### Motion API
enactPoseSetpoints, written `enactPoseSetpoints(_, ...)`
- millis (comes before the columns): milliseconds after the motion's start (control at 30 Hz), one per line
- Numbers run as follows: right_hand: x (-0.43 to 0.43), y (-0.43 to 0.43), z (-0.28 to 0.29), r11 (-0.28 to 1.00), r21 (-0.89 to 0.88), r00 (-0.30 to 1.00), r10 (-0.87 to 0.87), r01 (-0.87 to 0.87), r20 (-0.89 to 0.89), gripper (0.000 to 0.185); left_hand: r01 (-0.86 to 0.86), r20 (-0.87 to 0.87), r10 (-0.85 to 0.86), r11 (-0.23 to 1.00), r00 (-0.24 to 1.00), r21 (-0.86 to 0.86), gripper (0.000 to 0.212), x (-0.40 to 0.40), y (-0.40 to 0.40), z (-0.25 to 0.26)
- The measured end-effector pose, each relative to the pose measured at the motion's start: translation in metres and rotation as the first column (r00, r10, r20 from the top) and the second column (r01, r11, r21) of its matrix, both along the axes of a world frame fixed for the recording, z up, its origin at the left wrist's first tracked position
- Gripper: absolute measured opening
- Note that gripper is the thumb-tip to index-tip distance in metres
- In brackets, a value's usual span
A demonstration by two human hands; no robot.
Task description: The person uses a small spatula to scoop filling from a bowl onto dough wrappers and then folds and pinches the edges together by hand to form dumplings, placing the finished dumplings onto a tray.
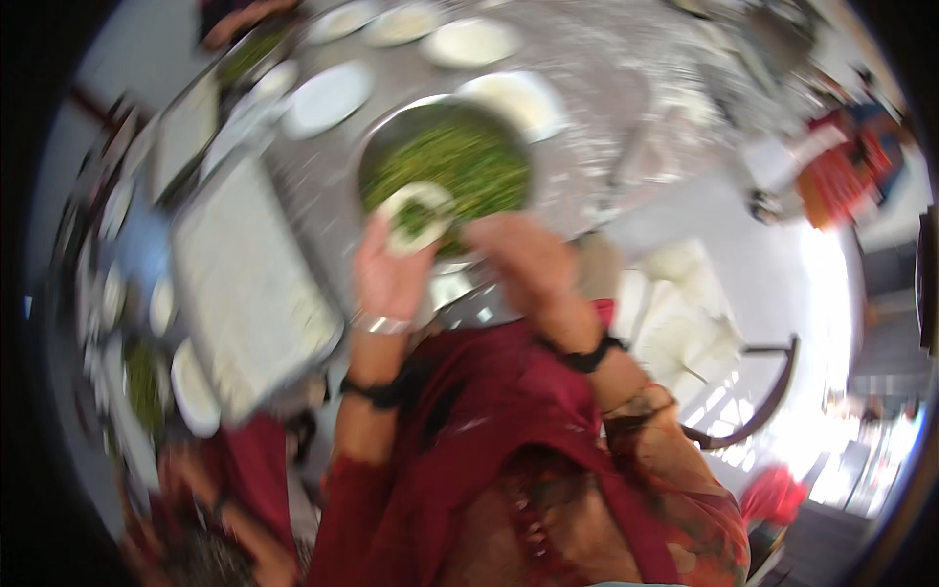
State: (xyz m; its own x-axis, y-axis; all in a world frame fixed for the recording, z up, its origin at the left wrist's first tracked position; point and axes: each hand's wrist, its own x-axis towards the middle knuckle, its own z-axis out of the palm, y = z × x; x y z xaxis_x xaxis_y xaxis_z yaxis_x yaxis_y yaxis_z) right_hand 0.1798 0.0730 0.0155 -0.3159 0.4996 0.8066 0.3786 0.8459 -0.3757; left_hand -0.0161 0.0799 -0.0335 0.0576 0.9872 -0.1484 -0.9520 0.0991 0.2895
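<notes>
A round dough wrapper [441, 199] with a small heap of chopped green filling [413, 219] at its middle lies on the palm and fingers of my left hand [392, 268]. Just to the right, my right hand [524, 260] is at the near rim of a large metal bowl; it is blurred, and whether its fingers hold anything cannot be told. The metal bowl [370, 158] contains a lot of chopped green filling [469, 161]. Both hands are over the bowl's near side. A pale plate [546, 99] stands against its far right side.
A large floured tray [249, 286] lies to the left. Several plates, one of them white [329, 99], stand beyond it on the floury table [587, 66]. Co-workers' arms show at lower left [249, 528] and top left [246, 18]. A curved chair part [770, 407] is at right.
</notes>
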Motion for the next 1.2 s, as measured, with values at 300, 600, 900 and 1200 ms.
enactPoseSetpoints(300,-0.017,0.027,-0.003,0.996,-0.075,0.965,-0.059,0.041,-0.254,0.013,-0.336,-0.163,0.317,0.936,0.934,-0.108,0.041,-0.022,0.011,-0.006)
enactPoseSetpoints(600,0.01,0.027,-0.006,0.964,-0.185,0.938,-0.235,0.192,-0.253,0.011,0.05,-0.192,-0.039,0.997,0.981,0.054,0.042,-0.047,0.008,-0.004)
enactPoseSetpoints(900,0.02,0.027,-0.029,0.918,-0.369,0.903,-0.278,0.149,-0.327,0.01,0.094,-0.183,-0.074,0.99,0.98,0.105,0.044,-0.051,0.003,0.0)
enactPoseSetpoints(1200,0.025,0.037,-0.038,0.667,-0.656,0.512,-0.449,-0.353,-0.732,0.018,0.097,-0.055,-0.092,0.99,0.994,0.1,0.053,-0.039,-0.002,0.009)
